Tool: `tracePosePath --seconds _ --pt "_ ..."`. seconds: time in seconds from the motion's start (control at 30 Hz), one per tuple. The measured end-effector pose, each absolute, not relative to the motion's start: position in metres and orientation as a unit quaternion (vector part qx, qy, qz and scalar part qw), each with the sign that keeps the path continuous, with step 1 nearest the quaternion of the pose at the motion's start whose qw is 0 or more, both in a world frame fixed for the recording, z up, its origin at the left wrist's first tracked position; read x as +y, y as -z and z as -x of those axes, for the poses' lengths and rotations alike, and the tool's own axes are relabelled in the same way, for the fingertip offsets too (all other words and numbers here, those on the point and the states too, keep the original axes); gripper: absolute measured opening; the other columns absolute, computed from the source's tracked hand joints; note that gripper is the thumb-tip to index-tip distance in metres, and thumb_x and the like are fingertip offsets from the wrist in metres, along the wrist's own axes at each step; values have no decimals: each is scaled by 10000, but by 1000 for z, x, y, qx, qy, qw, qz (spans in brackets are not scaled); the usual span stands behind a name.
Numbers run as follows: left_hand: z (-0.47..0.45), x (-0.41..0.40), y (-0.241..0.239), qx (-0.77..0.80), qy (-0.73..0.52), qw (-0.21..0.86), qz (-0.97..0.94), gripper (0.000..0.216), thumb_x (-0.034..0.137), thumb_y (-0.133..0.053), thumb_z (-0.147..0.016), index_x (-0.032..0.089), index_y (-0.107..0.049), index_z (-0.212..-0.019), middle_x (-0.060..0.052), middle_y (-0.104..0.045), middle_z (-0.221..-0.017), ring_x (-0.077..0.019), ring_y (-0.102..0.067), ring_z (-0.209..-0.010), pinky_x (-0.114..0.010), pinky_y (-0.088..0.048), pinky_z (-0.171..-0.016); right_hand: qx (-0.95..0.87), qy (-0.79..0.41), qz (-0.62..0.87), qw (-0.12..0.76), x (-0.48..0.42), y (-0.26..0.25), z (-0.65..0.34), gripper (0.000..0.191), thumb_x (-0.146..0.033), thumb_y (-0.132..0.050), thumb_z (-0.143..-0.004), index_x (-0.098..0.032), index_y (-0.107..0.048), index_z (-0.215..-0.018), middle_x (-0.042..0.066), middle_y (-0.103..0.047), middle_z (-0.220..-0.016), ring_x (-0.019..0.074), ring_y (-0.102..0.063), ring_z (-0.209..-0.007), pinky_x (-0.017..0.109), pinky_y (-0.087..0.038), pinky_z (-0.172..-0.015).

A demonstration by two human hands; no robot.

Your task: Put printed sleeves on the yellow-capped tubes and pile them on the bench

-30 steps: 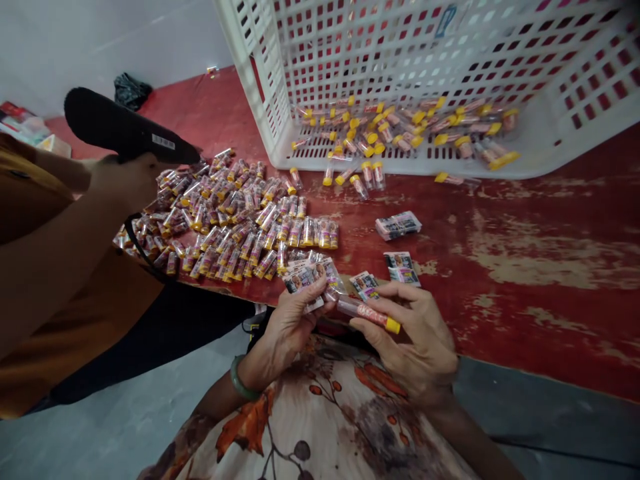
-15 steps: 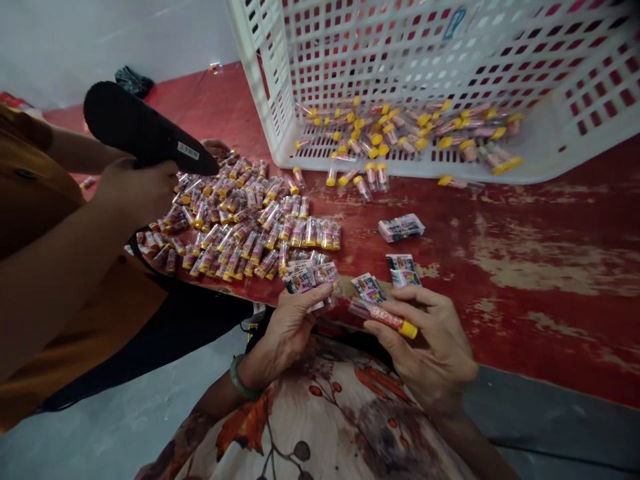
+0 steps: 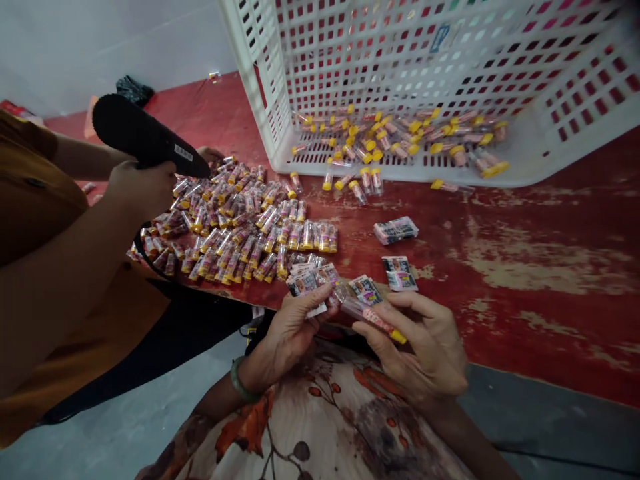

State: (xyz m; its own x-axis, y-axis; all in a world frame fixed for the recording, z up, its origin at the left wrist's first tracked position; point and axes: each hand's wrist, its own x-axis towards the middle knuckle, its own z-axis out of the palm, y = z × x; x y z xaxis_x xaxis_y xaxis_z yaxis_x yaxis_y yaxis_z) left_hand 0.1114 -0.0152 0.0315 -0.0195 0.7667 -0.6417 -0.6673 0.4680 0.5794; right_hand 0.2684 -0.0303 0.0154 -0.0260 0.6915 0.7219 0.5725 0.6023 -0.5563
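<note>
In my left hand [image 3: 293,337] is a small fan of printed cards [image 3: 304,281], pinched under the thumb. A bit of clear plastic shows beside them. My right hand [image 3: 423,350] grips a clear tube with a yellow cap [image 3: 373,319] between thumb and fingers. The tube's uncapped-looking end points at the left hand's cards and lies very close; I cannot tell whether they touch. Just beyond the tube, more printed cards [image 3: 366,291] lie at the table edge. Another pair of cards [image 3: 400,273] rests above my right fingers.
A white plastic basket [image 3: 280,157] tilts toward me, with several yellow-capped tubes inside and spilling out. Many wrapped tubes [image 3: 240,233] cover the red table [image 3: 500,233] at left. A card stack [image 3: 396,230] lies mid-table. A co-worker's hand [image 3: 145,190] holds a black dryer-like tool [image 3: 150,140].
My right hand has brought the tube slightly left, nearer the left hand, its capped end tipped lower. The left hand keeps its cards. The whole view has shifted a little.
</note>
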Motion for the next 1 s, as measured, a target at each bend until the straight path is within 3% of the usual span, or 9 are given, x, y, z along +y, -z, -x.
tracePosePath --seconds 0.27,0.57,0.8,0.9,1.0 --pt "-112 -16 -24 474 -518 707 -89 245 234 -846 -587 143 -709 -769 -21 -703 -800 -130 -641 -697 -256 -540 -663 -744 -33 425 514 -27 -11 -260 441 -115 -676 -811 -244 -537 -1209 70 -581 -1010 186 -612 -889 314 -560 -692" --pt "-113 -15 -19 484 -525 694 -90 257 247 -866 -540 123 -669 -648 -9 -667 -662 -105 -599 -584 -235 -508 -624 -784 99 397 467 -29 15 -257 615 -134 -798 -695 -203 -524 -1241 71 -642 -941 192 -637 -803 322 -566 -691" --pt "-112 -13 -21 497 -513 692 -106 288 266 -879 -508 126 -680 -662 -18 -680 -699 -108 -596 -584 -256 -497 -642 -726 163 398 537 -26 19 -242 533 -67 -808 -647 -183 -600 -1124 74 -622 -957 182 -625 -822 268 -569 -611" --pt "-111 -12 -22 491 -515 693 -115 273 235 -878 -502 123 -682 -657 -15 -670 -662 -115 -592 -568 -264 -490 -618 -746 153 381 524 -29 23 -245 507 -31 -799 -635 -202 -626 -1080 66 -626 -1005 182 -632 -859 266 -577 -652" --pt "-112 -12 -22 475 -521 699 -121 258 216 -868 -516 130 -694 -686 -13 -681 -671 -120 -601 -581 -266 -494 -625 -746 60 405 525 -30 23 -245 512 -46 -784 -668 -247 -608 -1105 36 -627 -964 170 -636 -832 272 -575 -652"
